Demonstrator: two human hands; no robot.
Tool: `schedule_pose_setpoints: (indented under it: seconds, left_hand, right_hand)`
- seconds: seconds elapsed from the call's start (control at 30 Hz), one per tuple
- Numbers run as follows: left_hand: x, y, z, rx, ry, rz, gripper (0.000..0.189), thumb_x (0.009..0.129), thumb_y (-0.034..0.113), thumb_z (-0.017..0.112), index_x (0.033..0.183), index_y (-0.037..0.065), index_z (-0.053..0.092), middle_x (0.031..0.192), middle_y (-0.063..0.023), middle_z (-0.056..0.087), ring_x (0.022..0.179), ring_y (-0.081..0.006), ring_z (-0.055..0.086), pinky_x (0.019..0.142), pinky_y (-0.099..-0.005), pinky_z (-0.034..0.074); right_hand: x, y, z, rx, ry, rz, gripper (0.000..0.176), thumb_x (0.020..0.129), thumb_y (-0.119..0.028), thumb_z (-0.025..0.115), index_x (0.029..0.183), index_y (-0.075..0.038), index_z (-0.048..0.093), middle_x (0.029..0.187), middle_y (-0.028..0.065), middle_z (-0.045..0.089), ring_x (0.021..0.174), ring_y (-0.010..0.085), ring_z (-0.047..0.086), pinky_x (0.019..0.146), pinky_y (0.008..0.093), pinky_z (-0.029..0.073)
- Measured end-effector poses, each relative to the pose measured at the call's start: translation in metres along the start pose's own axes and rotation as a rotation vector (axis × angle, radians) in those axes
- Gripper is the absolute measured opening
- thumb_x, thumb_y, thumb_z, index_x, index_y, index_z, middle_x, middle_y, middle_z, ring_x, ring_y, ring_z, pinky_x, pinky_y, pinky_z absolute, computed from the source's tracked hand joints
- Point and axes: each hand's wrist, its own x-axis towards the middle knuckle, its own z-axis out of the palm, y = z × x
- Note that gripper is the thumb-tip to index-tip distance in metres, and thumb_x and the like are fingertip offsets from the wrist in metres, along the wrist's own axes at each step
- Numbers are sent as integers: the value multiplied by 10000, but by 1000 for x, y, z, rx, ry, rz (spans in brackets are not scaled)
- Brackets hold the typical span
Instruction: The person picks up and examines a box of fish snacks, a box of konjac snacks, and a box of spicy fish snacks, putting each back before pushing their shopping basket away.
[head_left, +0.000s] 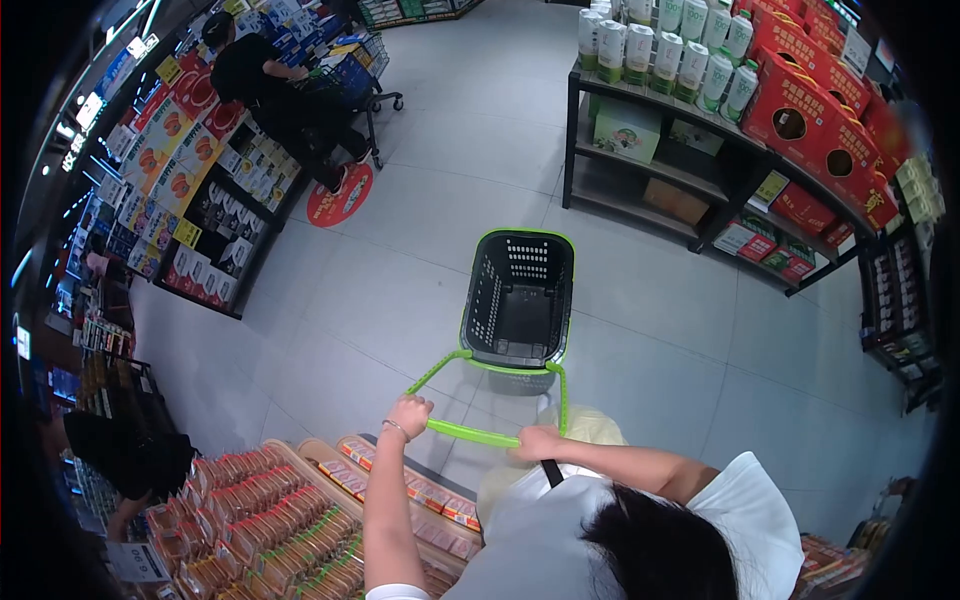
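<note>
A black shopping basket (520, 310) with a bright green rim stands in front of me, its perforated walls and dark floor showing from above. Two green arms run from its near end to a long green handle (472, 432). Around the left end of that handle, my left hand (410, 414) is closed; a bracelet circles the wrist. My right hand (537, 443) grips the other end, beside a black strap (551, 474). Below my left forearm lie rows of packaged baked goods (255, 520) on a display.
Pale floor tiles (640, 270) surround the basket. At the right, a dark shelf (640, 165) carries white-green bottles (665, 60) and red gift boxes (800, 105). A person in black (250, 80) stands by a cart (360, 80) at upper left; another person (130, 440) bends at lower left.
</note>
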Motion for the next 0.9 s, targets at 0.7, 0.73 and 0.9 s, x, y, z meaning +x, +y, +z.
schedule_pose_setpoints:
  seconds: [0.7, 0.73, 0.9]
  left_hand:
    - [326, -214, -128, 219, 5, 562, 144, 821, 120, 527, 784, 88, 663, 814, -113, 681, 827, -280, 669, 810, -389, 516]
    - [343, -215, -134, 222, 13, 591, 133, 812, 118, 534, 794, 87, 662, 821, -113, 680, 837, -285, 665, 805, -394, 519]
    - [417, -221, -158, 247, 31, 715, 134, 807, 117, 538, 803, 89, 669, 836, -115, 682, 854, -283, 662, 809, -395, 517]
  right_hand:
    - [180, -99, -143, 510, 359, 412, 436, 742, -474, 621, 900, -81, 722, 848, 160, 700, 837, 352, 671, 754, 451, 500]
    - [188, -100, -148, 500, 422, 473, 413, 747, -458, 626, 885, -81, 725, 824, 163, 697, 826, 349, 672, 746, 444, 506]
    - [216, -106, -186, 552, 548, 606, 400, 743, -434, 631, 867, -64, 724, 835, 186, 696, 837, 353, 674, 745, 440, 516]
